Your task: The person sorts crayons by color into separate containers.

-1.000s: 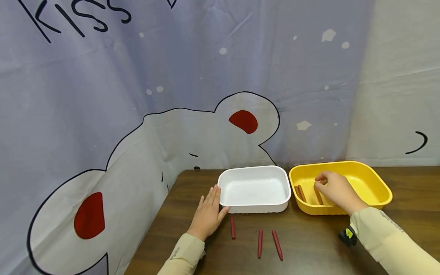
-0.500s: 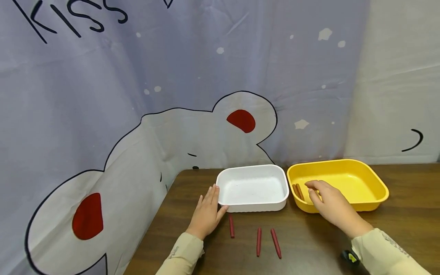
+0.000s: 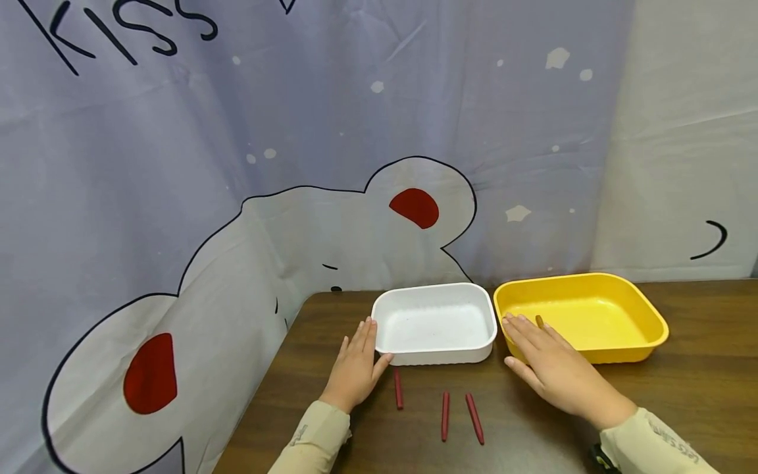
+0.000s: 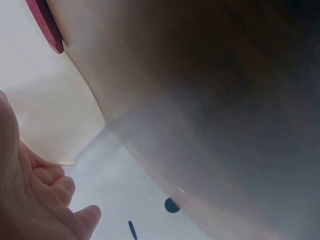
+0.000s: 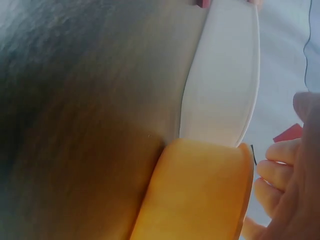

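Note:
My left hand [image 3: 354, 370] lies flat with straight fingers against the left end of a white tray [image 3: 437, 356]. In the left wrist view its fingertips [image 4: 63, 188] meet the tray's rim. Over the front left corner of a yellow tray [image 3: 616, 316] is my right hand [image 3: 559, 375], fingers extended and holding nothing. The end of a brown crayon-like stick [image 3: 539, 321] shows behind those fingers inside the yellow tray; the hand hides that tray's left part. Three dark red crayons, including a middle one [image 3: 445, 416], lie on the table in front of the white tray.
Both trays stand side by side near the back of the brown wooden table [image 3: 533, 434]. Behind them hangs a printed cloth [image 3: 331, 118] that also runs along the table's left side. The other red crayons [image 3: 399, 388] lie left and right of the middle one.
My right hand has let go of a brown stick inside the yellow tray. It has drawn left and toward me, its fingers straightening over the tray's front corner. The left hand stays put.

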Demonstrator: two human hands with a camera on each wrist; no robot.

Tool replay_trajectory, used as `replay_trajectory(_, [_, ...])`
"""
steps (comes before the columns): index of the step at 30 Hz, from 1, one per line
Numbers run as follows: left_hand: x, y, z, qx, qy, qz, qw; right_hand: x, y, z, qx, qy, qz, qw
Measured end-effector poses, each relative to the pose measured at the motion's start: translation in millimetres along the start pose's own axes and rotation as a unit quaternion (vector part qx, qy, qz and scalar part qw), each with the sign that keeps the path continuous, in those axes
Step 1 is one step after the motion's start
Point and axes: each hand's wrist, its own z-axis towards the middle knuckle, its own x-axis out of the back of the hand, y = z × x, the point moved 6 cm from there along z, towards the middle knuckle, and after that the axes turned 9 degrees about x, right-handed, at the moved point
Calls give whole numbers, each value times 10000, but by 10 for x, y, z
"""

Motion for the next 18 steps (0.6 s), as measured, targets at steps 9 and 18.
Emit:
replay_trajectory(9, [12, -8, 21, -72, -125, -97, 9998, -127, -74, 48, 44, -271, -173, 9995])
replay_trajectory(18, [98, -32, 41, 84, -388, -1037, 9938, -236, -49, 25, 80, -204, -384, 9990])
